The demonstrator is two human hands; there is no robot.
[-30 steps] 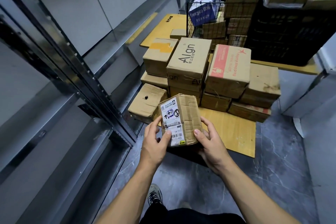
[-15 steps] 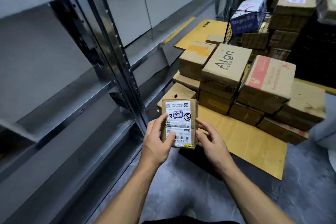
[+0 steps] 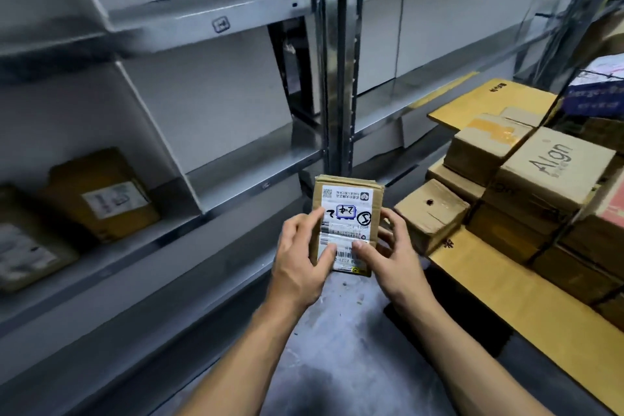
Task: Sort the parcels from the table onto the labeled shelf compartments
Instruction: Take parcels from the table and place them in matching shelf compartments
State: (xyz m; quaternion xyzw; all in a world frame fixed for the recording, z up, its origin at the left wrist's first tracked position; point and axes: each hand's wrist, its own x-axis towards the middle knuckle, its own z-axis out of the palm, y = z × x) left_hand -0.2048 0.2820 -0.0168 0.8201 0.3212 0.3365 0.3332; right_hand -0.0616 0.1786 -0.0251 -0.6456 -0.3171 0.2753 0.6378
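Note:
I hold a small cardboard parcel (image 3: pixel 347 199) upright in front of me, its white shipping label facing me with handwritten marks on it. My left hand (image 3: pixel 300 257) grips its left edge, thumb across the label. My right hand (image 3: pixel 391 253) grips the right edge, thumb on the label's lower part. The metal shelf (image 3: pixel 216 13) rises to the left and ahead, with a small tag on the upper ledge. More parcels (image 3: pixel 553 165) are stacked on a low table covered with flat cardboard (image 3: pixel 499 287) to my right.
Two labelled parcels (image 3: pixel 101 196) lie in a lower shelf compartment at the far left. A vertical steel post (image 3: pixel 337 78) divides the shelf bays. A wire cage with more boxes (image 3: pixel 597 91) stands at the right rear. Grey floor (image 3: pixel 337 348) lies below my arms.
My view has swung left toward the shelf, and the shelved parcels at the left have come into sight. Both hands still hold the parcel, with my right thumb now on the label.

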